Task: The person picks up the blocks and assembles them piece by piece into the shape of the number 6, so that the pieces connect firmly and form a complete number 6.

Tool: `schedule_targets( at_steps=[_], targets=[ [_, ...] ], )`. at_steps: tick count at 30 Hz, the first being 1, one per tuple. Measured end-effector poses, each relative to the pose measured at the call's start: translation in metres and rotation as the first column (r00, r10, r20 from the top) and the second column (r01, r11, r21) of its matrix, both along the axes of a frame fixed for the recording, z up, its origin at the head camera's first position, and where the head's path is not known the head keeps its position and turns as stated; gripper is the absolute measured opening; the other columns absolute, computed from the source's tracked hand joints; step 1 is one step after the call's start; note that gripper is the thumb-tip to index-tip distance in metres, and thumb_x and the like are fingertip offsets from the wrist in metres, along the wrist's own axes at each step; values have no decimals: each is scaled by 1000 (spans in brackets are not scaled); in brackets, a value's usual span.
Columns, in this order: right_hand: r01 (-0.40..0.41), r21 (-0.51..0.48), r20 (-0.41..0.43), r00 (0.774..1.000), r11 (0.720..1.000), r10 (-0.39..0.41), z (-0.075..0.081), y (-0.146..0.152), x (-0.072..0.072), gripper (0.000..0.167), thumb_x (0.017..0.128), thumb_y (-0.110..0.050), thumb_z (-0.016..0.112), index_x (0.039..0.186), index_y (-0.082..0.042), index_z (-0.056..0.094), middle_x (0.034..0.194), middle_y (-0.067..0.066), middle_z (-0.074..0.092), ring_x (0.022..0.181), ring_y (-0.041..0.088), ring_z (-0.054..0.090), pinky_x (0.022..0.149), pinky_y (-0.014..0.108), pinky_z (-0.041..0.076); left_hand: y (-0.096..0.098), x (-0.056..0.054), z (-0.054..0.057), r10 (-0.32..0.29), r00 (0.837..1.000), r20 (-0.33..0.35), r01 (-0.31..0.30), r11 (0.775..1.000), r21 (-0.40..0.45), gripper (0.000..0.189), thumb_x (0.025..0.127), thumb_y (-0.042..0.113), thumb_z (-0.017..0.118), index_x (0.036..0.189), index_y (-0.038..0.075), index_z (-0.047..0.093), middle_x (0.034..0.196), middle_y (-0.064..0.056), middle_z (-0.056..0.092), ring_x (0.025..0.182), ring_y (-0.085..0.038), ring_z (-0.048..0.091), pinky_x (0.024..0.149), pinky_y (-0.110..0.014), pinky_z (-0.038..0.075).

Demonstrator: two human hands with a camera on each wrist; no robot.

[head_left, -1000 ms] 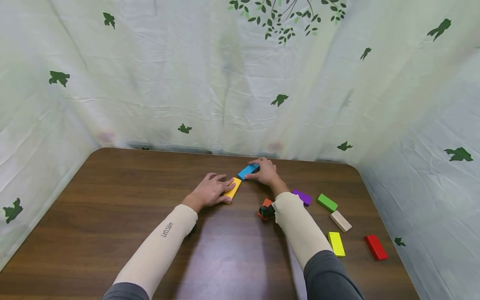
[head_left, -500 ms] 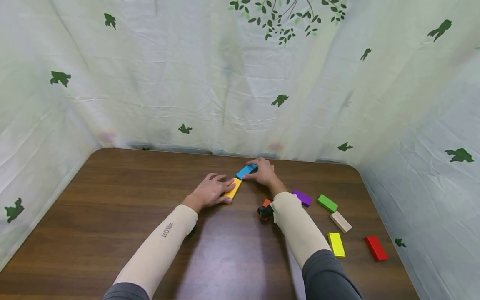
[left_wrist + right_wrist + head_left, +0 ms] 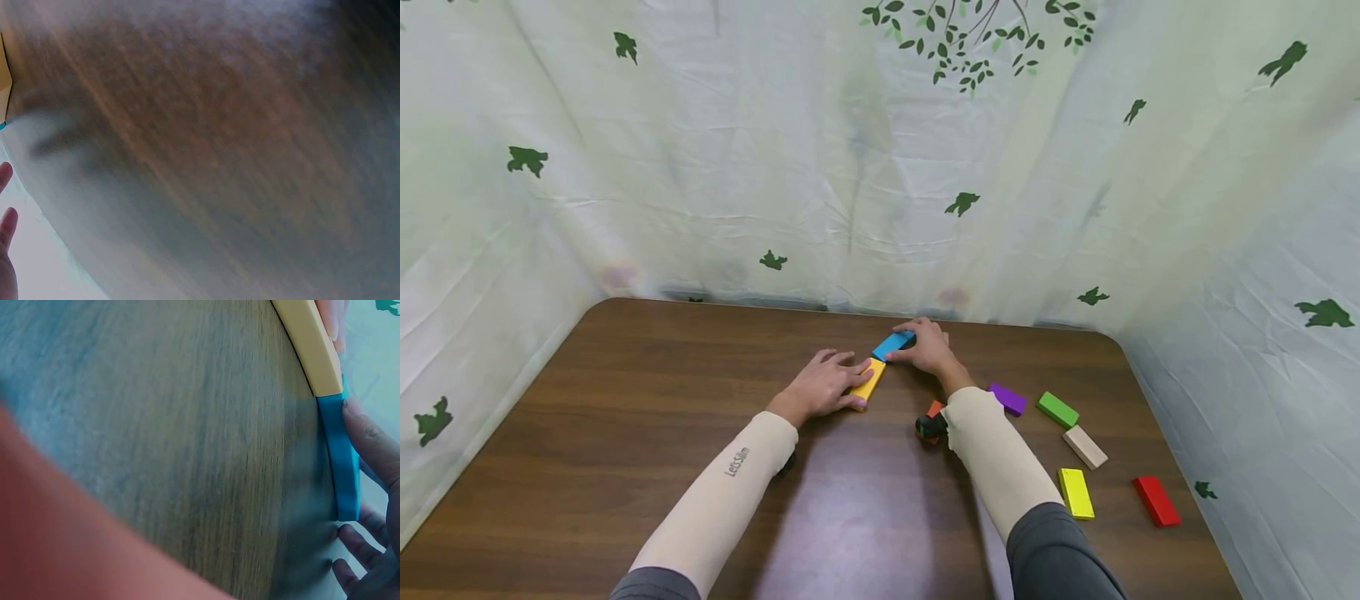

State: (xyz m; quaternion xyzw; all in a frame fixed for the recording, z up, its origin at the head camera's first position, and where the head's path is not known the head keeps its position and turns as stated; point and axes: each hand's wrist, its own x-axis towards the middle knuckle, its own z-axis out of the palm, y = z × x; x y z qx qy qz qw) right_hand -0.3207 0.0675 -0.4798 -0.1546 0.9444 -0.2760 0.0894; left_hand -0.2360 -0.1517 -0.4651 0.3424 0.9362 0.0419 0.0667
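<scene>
My left hand [image 3: 822,387] holds a golden-yellow block [image 3: 872,385] flat on the wooden table, thumb near its front end and fingers over its far part. With thumb and fingers, my right hand [image 3: 931,348] pinches a blue block [image 3: 891,343] farther back. The two blocks meet end to end at a slight angle, and in the right wrist view the blue block [image 3: 338,456] adjoins the yellow one [image 3: 307,344]. The left wrist view catches only fingertips [image 3: 7,228] and a corner of the yellow block [image 3: 4,81] at its edge.
Under the right forearm lies an orange block [image 3: 935,408], partly hidden by the wrist camera. On the table's right side are purple [image 3: 1009,400], green [image 3: 1057,410], pale wood [image 3: 1084,447], bright yellow [image 3: 1076,493] and red [image 3: 1157,501] blocks. A printed curtain [image 3: 805,167] hangs behind the table.
My right hand has slid the blue block slightly left, closer against the end of the golden-yellow block. The left hand keeps its place on the yellow block.
</scene>
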Motion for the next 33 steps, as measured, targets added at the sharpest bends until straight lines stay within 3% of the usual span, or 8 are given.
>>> schedule_targets(
  at_steps=[33],
  targets=[
    [-10, 0, 13, 1000, 1000, 10, 0, -1, 0, 59, 81, -45, 76, 133, -21, 60, 143, 14, 43, 131, 36, 36, 104, 55, 26, -1, 0, -2, -1, 1000, -16, 1, 1000, 17, 62, 93, 48, 56, 143, 14, 47, 149, -4, 42, 136, -35, 37, 109, -55, 24]
  ],
)
